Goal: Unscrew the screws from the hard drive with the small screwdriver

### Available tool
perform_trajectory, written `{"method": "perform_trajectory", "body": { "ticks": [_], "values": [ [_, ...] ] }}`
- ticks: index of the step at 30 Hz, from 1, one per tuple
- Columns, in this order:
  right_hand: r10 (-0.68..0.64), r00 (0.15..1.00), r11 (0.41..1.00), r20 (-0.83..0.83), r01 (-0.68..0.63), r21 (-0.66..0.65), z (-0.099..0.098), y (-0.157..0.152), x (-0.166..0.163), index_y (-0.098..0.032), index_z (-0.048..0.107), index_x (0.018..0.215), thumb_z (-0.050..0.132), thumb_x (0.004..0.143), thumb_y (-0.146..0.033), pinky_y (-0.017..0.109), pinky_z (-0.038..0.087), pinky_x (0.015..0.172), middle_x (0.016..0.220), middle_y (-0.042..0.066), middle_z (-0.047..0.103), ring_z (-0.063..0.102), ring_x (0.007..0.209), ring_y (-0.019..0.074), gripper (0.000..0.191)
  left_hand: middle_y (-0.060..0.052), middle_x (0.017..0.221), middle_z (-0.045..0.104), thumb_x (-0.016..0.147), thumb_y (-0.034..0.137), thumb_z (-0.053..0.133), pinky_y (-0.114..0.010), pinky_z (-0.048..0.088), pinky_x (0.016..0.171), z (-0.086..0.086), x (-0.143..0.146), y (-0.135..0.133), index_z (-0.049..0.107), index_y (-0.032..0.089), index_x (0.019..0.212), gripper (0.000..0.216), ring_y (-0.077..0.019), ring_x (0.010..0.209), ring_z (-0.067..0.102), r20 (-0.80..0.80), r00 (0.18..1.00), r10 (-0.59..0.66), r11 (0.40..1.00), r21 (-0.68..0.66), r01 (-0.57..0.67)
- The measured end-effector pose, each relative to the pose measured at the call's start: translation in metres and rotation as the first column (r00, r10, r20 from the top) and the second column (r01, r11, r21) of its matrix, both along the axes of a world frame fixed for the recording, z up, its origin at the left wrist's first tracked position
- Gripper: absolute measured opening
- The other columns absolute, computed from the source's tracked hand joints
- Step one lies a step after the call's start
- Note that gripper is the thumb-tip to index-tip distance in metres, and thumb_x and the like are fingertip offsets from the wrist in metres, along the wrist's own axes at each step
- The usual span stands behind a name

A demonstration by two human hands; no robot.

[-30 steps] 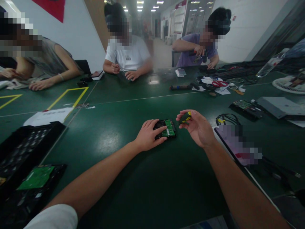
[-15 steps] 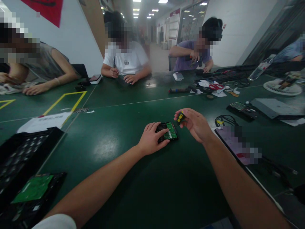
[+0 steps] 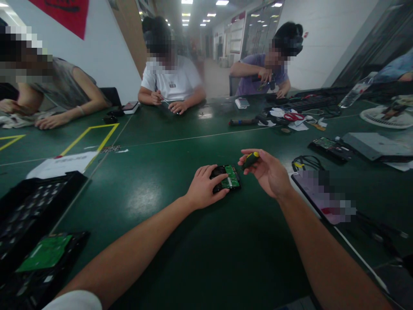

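Blk PCB unit (image 3: 231,176) is set flat on the green desk (image 3: 155,241), approx. centre, w/ its green board facing up. It's covered in part by the L hand (image 3: 204,187), which is laid over its L side, fingers spread, index finger rested on the board. A dark grn/yellow tool handle (image 3: 251,160) is gripped b/w thumb & fingers of the R hand (image 3: 269,174), tilted, nr the unit's R edge; whether the unit is touched by its tip can't be told. Hands are kept apart, unit b/w them.

On the R, a phone (image 3: 314,193) is placed nr the R forearm, w/ a coiled cable (image 3: 308,162) just beyond. Farther R, a 2nd PCB unit (image 3: 331,149) is seen beside a grey box (image 3: 371,145). On the L, a blk tray (image 3: 35,211) is seen, w/ a larger green board (image 3: 47,253) nr it & a white paper (image 3: 64,164) behind. Across the desk, 3 co-workers are seated.
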State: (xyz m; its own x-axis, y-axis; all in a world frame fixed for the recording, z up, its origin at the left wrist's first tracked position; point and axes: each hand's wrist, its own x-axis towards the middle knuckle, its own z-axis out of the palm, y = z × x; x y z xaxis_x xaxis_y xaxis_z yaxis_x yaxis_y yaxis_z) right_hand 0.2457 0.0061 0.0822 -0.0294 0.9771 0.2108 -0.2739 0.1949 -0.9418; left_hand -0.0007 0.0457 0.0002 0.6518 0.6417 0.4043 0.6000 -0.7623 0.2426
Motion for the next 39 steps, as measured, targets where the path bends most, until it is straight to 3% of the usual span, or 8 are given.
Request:
{"method": "perform_trajectory", "body": {
  "ticks": [5,9,17,21,27,32,39],
  "values": [
    [-0.019,1.0,1.0,0.005,0.018,0.019,-0.003,-0.003,0.003,-0.028,0.081,0.113,0.066,0.101,-0.048,0.032,0.059,0.073,0.104,0.007,0.076,0.07,0.101,0.022,0.028,-0.017,0.158,0.05,0.099,0.058,0.065,-0.062,0.039,0.118,0.002,0.0,-0.001,0.067,0.03,0.148,0.056,-0.0398,0.145,0.047,-0.008,1.0,-0.011,1.0,0.009,0.011],
    [-0.044,0.998,0.999,0.05,0.044,0.012,-0.005,-0.004,0.001,-0.03,0.08,0.117,0.068,0.099,-0.055,0.031,0.059,0.07,0.107,0.006,0.074,0.068,0.099,0.0212,0.033,-0.015,0.157,0.052,0.099,0.058,0.064,-0.063,0.04,0.118,0.001,-0.001,0.0,0.067,0.032,0.147,0.055,-0.0394,0.144,0.048,0.0,1.0,-0.009,1.0,0.009,0.009],
    [-0.016,1.0,1.0,-0.004,0.016,0.016,-0.007,-0.005,0.0,-0.027,0.072,0.101,0.072,0.097,-0.053,0.03,0.06,0.067,0.105,0.005,0.077,0.073,0.098,0.0216,0.026,-0.015,0.158,0.051,0.099,0.059,0.064,-0.063,0.04,0.118,-0.002,-0.001,0.002,0.067,0.032,0.148,0.055,-0.0397,0.144,0.048,0.006,1.0,-0.017,1.0,0.012,0.017],
    [-0.04,0.999,0.999,0.007,0.04,0.022,-0.007,-0.005,0.001,-0.029,0.075,0.112,0.072,0.097,-0.053,0.026,0.057,0.063,0.098,0.003,0.074,0.071,0.093,0.0189,0.028,-0.017,0.159,0.05,0.1,0.059,0.064,-0.063,0.041,0.118,-0.002,-0.003,0.005,0.067,0.031,0.149,0.057,-0.04,0.143,0.049,-0.01,0.999,-0.032,0.999,0.015,0.032],
    [-0.045,0.999,0.999,0.022,0.045,0.008,-0.008,-0.004,0.003,-0.027,0.078,0.102,0.071,0.097,-0.057,0.026,0.058,0.062,0.097,0.004,0.073,0.07,0.09,0.0184,0.03,-0.016,0.161,0.048,0.1,0.059,0.065,-0.063,0.041,0.118,0.001,-0.007,0.009,0.066,0.031,0.149,0.057,-0.0401,0.144,0.049,-0.037,0.995,-0.094,0.995,0.01,0.095],
    [-0.013,1.0,0.999,-0.022,0.012,-0.032,-0.008,-0.003,0.005,-0.026,0.078,0.105,0.062,0.101,-0.061,0.032,0.064,0.07,0.102,0.007,0.077,0.074,0.096,0.0219,0.039,-0.016,0.162,0.047,0.099,0.059,0.065,-0.064,0.04,0.119,-0.001,-0.006,0.008,0.065,0.031,0.15,0.058,-0.0399,0.145,0.048,-0.037,0.996,-0.076,0.997,0.009,0.077],
    [-0.027,0.999,1.0,0.017,0.027,-0.01,-0.009,-0.002,0.006,-0.028,0.08,0.111,0.068,0.099,-0.056,0.029,0.062,0.065,0.099,0.005,0.074,0.071,0.093,0.0203,0.033,-0.014,0.161,0.049,0.099,0.059,0.066,-0.063,0.04,0.12,-0.001,-0.005,0.007,0.066,0.032,0.149,0.057,-0.0391,0.145,0.048,-0.019,0.997,-0.076,0.997,0.006,0.076]
  ]
}}
